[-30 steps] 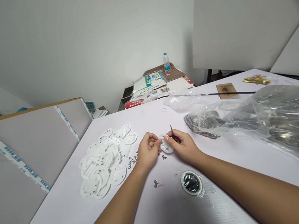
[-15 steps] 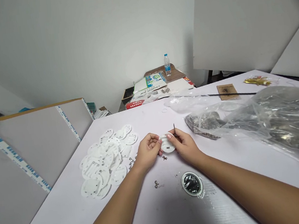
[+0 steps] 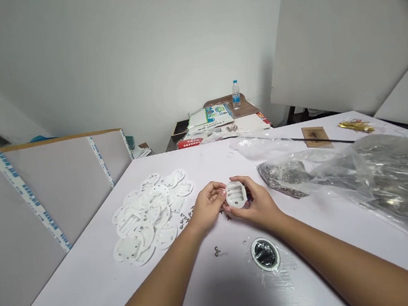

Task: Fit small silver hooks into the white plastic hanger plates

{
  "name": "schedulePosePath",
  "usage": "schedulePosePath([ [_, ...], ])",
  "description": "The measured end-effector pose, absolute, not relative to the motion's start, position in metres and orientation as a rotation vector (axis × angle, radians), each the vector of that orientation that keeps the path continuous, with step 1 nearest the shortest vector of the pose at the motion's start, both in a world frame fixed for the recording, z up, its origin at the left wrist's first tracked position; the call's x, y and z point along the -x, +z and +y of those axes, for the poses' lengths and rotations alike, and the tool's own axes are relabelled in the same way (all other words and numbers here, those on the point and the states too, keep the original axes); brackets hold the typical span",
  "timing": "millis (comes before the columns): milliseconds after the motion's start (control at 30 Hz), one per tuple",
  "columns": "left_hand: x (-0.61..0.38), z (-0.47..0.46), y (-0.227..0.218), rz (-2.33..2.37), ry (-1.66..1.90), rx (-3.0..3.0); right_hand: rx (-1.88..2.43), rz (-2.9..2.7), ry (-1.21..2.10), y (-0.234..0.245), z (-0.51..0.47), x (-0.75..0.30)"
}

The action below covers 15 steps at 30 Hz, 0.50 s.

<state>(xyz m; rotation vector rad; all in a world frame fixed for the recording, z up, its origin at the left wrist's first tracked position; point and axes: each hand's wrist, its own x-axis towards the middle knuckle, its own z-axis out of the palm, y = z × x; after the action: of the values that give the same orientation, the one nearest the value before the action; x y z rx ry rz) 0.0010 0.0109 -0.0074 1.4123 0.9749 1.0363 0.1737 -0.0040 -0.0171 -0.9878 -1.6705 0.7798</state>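
Both hands hold one small round white plastic disc (image 3: 235, 194) just above the white table (image 3: 93, 283), its slotted face turned toward me. My left hand (image 3: 207, 206) pinches its left edge with curled fingers. My right hand (image 3: 257, 202) cradles it from the right and below, thumb over its top. The thin metal tool seen earlier in the right hand is hidden now. Small metal clips (image 3: 186, 217) lie loose beside my left hand.
A heap of several white discs (image 3: 148, 216) lies to the left. A round black-centred part (image 3: 265, 254) in clear wrap sits near my right forearm. Clear plastic bags (image 3: 375, 172) with metal parts fill the right. Grey boards (image 3: 42, 191) lean at the left edge.
The disc has been tilted up and turned so its slotted face shows. The thin tool that stuck up from my right hand is no longer visible. The camera has shifted slightly.
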Motion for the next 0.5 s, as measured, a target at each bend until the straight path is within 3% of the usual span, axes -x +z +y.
schedulePosePath([
  [267, -0.005, -0.003, 0.003, 1.023, 1.257, -1.950, 1.047, -1.736, 0.522, -0.029, -0.003, -0.171],
  [500, -0.022, -0.017, 0.001, 1.008, 1.376, -1.893, 0.947, -1.845, 0.442, -0.033, -0.009, -0.162],
])
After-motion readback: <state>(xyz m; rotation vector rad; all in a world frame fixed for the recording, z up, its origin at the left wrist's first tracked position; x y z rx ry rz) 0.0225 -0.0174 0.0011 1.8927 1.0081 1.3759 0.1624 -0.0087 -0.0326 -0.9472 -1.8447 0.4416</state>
